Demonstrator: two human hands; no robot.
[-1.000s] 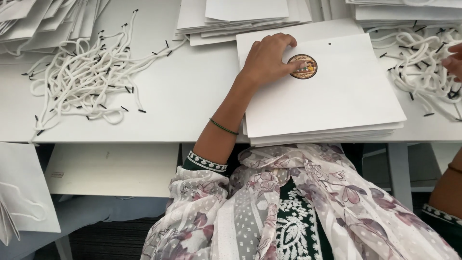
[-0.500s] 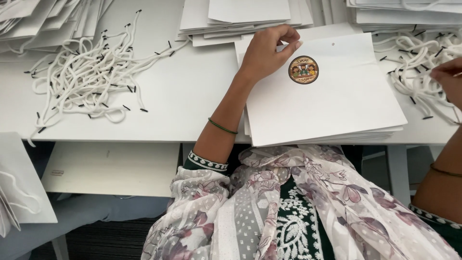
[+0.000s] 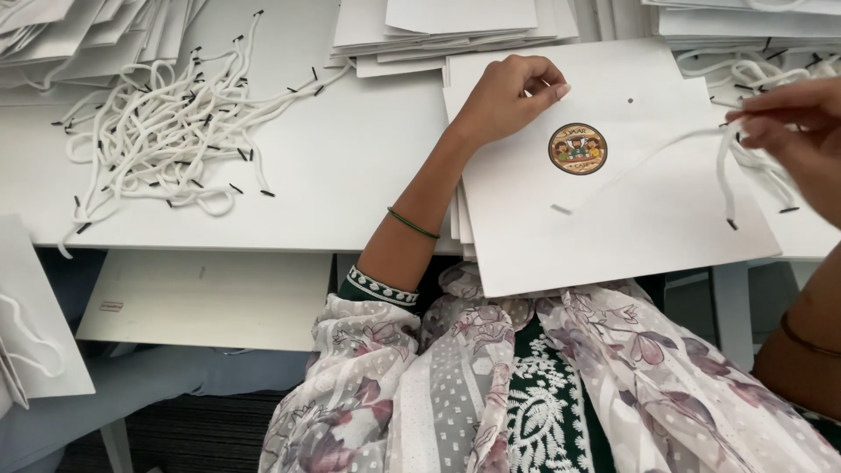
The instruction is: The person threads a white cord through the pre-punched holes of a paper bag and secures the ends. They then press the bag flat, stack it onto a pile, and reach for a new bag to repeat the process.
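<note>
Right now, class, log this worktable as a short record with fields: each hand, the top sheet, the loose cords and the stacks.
left hand: fingers curled on the upper left corner of the top flat white bag
right hand: pinching a white cord that hangs over the bag's right side
bag front: round colourful sticker, small hole above it
loose cords: heaped at the table's left, black tips
stacks: more flat bags along the far edge

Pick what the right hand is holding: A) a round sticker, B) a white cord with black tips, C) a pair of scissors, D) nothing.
B: the right hand pinches a white cord whose black-tipped end dangles over the top white paper bag.
</note>
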